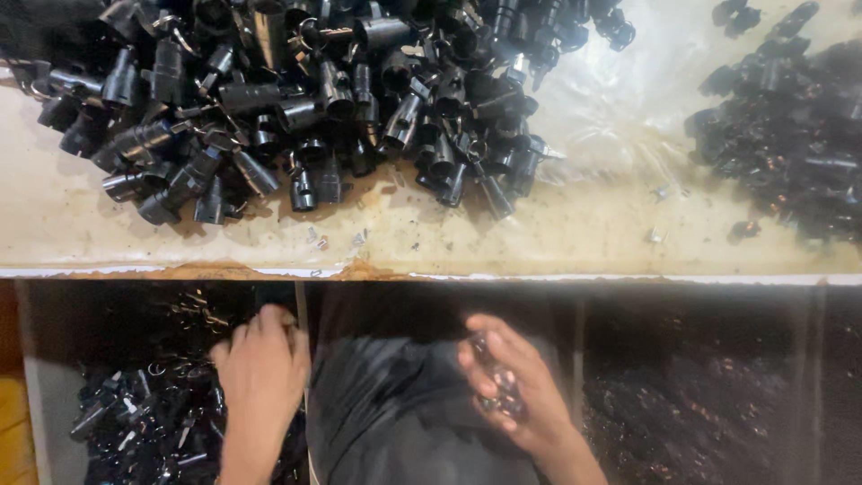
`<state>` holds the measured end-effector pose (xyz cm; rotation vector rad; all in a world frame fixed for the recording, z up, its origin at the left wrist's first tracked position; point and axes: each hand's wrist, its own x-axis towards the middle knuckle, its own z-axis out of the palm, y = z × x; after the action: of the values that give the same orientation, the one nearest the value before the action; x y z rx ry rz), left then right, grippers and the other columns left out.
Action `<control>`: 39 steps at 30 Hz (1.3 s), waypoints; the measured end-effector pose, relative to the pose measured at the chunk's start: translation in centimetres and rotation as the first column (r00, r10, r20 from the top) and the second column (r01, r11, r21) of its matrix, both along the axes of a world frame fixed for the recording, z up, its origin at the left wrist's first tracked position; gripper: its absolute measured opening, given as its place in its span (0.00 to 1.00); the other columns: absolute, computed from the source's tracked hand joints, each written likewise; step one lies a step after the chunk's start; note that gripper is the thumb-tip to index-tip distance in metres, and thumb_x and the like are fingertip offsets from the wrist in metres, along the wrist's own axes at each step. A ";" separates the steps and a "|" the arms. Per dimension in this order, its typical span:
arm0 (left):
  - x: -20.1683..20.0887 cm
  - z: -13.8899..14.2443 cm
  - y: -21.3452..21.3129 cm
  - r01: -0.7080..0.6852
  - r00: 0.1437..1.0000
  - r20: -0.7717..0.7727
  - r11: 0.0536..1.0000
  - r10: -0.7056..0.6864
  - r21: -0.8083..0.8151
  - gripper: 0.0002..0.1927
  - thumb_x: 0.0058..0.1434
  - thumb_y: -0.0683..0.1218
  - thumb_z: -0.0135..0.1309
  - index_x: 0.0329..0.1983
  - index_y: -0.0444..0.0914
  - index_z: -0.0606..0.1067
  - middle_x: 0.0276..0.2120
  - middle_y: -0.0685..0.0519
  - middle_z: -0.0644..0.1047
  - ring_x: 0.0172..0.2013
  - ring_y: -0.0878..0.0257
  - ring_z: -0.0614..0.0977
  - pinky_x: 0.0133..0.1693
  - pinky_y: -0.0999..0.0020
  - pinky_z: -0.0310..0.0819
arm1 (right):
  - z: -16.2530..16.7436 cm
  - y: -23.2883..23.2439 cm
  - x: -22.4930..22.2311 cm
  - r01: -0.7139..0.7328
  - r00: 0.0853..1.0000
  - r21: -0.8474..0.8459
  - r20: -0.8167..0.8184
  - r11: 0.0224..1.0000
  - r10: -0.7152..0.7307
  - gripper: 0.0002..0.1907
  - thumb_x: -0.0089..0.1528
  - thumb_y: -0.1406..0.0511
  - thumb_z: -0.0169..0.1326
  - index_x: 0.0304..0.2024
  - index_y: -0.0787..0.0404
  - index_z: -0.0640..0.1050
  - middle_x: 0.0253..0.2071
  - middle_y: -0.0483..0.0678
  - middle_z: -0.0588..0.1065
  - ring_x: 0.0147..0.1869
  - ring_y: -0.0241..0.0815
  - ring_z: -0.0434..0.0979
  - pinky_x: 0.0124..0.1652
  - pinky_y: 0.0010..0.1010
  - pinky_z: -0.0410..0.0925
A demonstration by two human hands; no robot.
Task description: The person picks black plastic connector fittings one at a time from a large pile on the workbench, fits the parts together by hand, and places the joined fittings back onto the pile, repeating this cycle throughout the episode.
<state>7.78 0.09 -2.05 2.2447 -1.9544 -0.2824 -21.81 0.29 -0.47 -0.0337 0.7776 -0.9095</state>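
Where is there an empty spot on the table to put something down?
Bare tabletop lies between the big pile of black plastic parts and the smaller dark pile, and along the front edge. The top left is crowded. Both hands, left hand and right hand, are below the table.

Small assembly workshop: stained desk w/ heaps of black plastic sockets, sorting bins below, metal bits scattered.
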 end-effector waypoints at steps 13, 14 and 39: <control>-13.3 6.3 -16.9 0.646 0.684 0.059 0.567 -0.727 -0.511 0.11 0.66 0.40 0.56 0.51 0.40 0.76 0.76 0.43 0.61 0.77 0.50 0.54 0.76 0.40 0.41 | 2.8 0.2 -1.6 0.211 0.974 -0.199 0.119 0.957 -0.191 0.17 0.71 0.61 0.53 0.58 0.62 0.70 0.38 0.50 0.68 0.29 0.31 0.67 0.14 0.16 0.58; -12.9 5.5 -16.7 0.647 0.646 -0.034 0.571 -0.762 -0.506 0.12 0.66 0.40 0.56 0.53 0.39 0.75 0.76 0.43 0.61 0.78 0.49 0.54 0.76 0.40 0.42 | 2.9 0.2 -1.9 0.234 0.971 -0.184 0.097 0.955 -0.219 0.18 0.70 0.61 0.54 0.58 0.62 0.70 0.39 0.51 0.69 0.30 0.31 0.68 0.15 0.17 0.59; -10.7 5.4 -2.8 0.420 0.279 -0.857 0.858 -0.433 -0.297 0.35 0.56 0.34 0.54 0.70 0.38 0.68 0.41 0.47 0.76 0.41 0.52 0.78 0.45 0.62 0.75 | 5.8 0.2 -0.9 -0.429 0.469 -0.427 -0.858 0.796 -0.208 0.12 0.59 0.71 0.61 0.44 0.66 0.77 0.33 0.49 0.76 0.33 0.33 0.78 0.30 0.23 0.71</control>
<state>-2.90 -2.71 3.32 0.9492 -1.7297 -1.2556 -22.70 0.46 5.35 -1.2448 1.4031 -0.9455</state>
